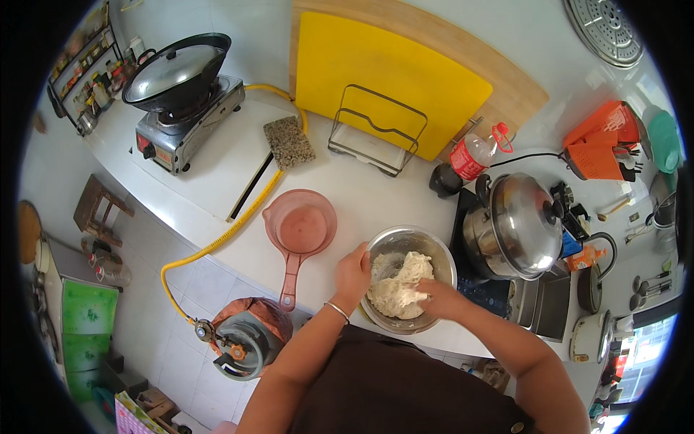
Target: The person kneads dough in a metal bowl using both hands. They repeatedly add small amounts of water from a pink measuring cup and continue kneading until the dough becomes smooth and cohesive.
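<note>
A stainless steel bowl [448, 255] stands on the white counter close in front of me. Lumpy, pale dough [398, 290] lies in it, and some of it sticks to the inner wall. My left hand [352, 274] grips the bowl's left rim, with a bracelet at the wrist. On the right side of the bowl, my right hand [442, 299] has its fingers in the dough; the fingertips are partly hidden. Left of the bowl sits a translucent pink plastic ladle [301, 222], its handle pointing towards me.
At right, a lidded steel pot [518, 228] stands on a black cooktop beside a sink [552, 304]. A cola bottle [467, 160] is behind it. A lidded wok [176, 73] rests on a gas stove [190, 122]. A yellow hose [217, 244] runs to a gas cylinder [246, 339] below left.
</note>
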Available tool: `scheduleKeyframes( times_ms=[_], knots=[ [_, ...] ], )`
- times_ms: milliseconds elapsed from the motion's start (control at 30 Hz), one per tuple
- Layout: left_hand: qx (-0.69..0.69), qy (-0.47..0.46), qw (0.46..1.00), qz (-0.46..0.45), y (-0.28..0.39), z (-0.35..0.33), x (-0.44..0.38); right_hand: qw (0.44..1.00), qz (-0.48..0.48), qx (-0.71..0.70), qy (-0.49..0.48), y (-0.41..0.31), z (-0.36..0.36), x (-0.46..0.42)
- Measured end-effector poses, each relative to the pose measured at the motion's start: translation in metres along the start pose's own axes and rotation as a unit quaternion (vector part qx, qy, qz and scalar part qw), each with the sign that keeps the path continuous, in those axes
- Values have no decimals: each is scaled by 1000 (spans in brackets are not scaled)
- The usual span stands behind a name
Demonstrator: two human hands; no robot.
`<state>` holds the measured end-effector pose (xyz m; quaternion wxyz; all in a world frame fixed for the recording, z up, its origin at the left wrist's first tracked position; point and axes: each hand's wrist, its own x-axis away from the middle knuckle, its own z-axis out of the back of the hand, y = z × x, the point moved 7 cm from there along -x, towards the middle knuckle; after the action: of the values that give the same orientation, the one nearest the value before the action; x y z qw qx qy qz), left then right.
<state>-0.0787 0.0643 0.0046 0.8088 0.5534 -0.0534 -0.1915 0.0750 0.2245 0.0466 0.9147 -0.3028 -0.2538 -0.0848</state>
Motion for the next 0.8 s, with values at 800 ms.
scheduleKeyframes(
  times_ms=[800],
  knots=[
    [-17, -13, 1000, -5, 0, 1, -2, 940, 127, 316, -22, -65, 23, 5]
  ],
)
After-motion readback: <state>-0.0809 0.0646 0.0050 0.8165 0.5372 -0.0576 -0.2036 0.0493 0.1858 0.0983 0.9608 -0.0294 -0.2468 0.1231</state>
